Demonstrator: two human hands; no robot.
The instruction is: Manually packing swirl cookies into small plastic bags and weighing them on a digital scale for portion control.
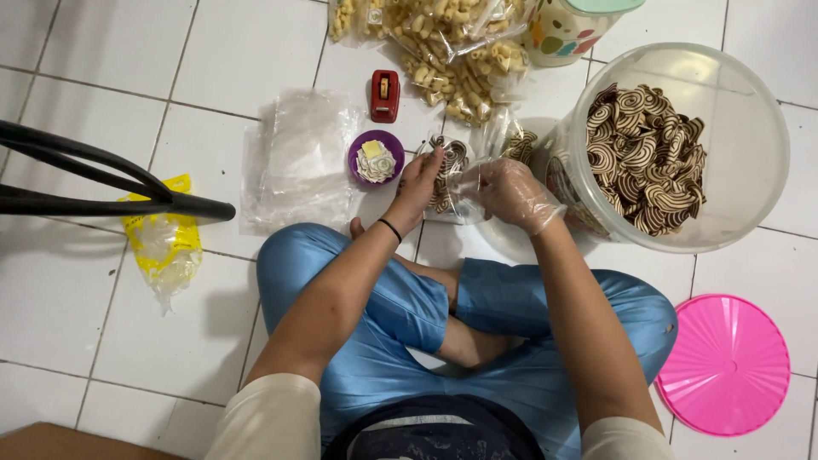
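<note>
The bare left hand (419, 181) pinches the mouth of a small clear bag (449, 183) of swirl cookies above the floor while the gloved right hand (511, 192) grips its other side, best kept upright and steady beside the big tub (750, 170).

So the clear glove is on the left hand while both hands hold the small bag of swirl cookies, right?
Not quite. The head view shows the clear glove on the right hand; the left hand is bare. Both do hold the small bag of swirl cookies.
</note>
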